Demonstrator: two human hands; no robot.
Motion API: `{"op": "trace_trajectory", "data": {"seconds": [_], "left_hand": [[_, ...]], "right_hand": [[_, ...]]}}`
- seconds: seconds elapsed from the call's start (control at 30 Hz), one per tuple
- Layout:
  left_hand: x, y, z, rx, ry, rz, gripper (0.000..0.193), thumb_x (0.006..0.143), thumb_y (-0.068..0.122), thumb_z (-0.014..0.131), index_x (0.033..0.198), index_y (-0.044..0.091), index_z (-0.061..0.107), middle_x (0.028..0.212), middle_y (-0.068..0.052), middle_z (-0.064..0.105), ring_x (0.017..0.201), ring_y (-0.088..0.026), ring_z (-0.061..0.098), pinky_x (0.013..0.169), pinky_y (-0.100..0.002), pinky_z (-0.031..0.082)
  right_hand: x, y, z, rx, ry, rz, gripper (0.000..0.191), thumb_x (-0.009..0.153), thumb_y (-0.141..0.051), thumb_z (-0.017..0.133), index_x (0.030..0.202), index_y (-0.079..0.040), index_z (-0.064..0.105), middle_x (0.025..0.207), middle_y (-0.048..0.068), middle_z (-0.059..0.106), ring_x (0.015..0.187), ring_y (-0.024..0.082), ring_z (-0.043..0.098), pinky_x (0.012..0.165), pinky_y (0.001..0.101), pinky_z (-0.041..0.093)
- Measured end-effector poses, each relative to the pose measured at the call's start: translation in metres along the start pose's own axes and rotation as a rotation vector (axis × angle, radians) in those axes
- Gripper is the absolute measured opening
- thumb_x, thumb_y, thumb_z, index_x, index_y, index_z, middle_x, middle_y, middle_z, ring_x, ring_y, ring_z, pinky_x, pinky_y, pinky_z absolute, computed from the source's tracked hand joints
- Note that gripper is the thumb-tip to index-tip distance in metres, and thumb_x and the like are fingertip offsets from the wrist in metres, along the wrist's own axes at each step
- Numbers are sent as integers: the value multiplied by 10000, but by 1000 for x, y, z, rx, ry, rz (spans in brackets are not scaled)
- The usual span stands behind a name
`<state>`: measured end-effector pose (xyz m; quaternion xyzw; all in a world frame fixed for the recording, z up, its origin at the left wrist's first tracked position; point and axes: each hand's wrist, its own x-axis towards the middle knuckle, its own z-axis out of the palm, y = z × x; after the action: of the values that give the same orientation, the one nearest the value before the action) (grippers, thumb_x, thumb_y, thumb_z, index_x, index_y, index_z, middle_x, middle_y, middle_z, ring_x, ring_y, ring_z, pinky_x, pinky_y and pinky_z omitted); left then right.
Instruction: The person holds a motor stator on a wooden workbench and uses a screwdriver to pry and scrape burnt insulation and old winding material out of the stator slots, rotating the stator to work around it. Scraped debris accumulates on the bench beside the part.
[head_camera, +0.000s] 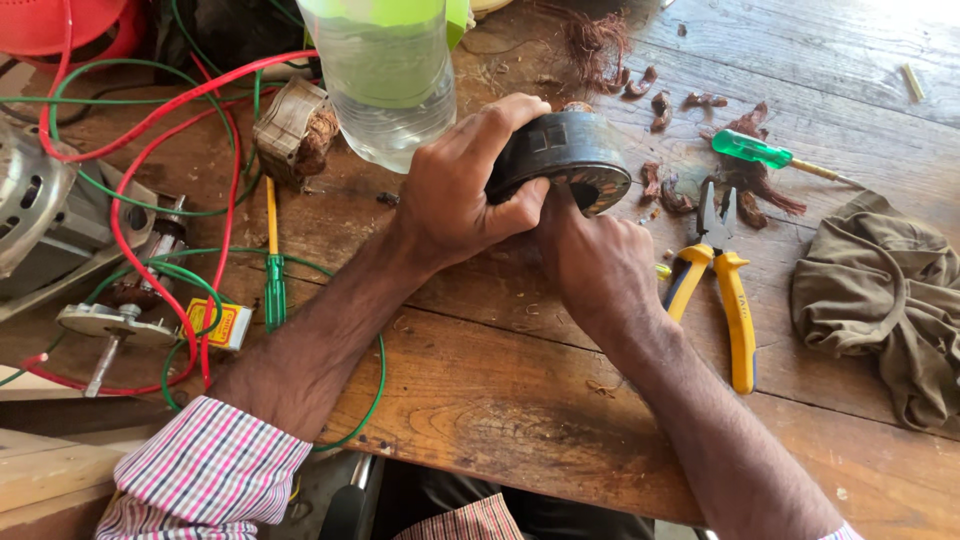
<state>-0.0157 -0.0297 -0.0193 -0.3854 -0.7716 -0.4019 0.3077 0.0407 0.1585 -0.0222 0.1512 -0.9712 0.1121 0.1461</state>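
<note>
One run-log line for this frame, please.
left hand: grips stator | right hand: at stator's underside | pliers, screwdriver: idle on table

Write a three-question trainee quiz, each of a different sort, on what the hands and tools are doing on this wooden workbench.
1. True or false: the left hand grips the top of the dark round motor core.
2. Which tool lies just right of the right hand? A) a hammer B) the yellow-handled pliers C) a saw
3. Fill in: the screwdriver beside the copper wire scraps has a ____ handle.

Key
1. True: the left hand's fingers curl over the core while the right hand presses at its lower edge.
2. B: the pliers lie on the table, touched by neither hand.
3. Green.
</note>
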Motion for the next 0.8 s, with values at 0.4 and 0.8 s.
{"op": "trace_trajectory", "data": {"seconds": [0.4,0.8], "left_hand": [[0,1,2,3,-1,26,527,988,302,724,1412,51,537,1374,-172,660,1204,-344,705,1055,-417,597],[-1,4,0,32,-18,59,540,991,311,737,1412,40,535,1356,-187,646,1229,-367,687,1043,-416,587]], "right_hand": [[0,7,23,70,122,-33,267,987,-287,630,1098,-56,553,724,185,677,632,430,672,548,558,497],[-2,15,34,-38,177,-18,151,949,-158,641,1063,-74,591,612,143,649,561,378,672,515,524,501]]}}
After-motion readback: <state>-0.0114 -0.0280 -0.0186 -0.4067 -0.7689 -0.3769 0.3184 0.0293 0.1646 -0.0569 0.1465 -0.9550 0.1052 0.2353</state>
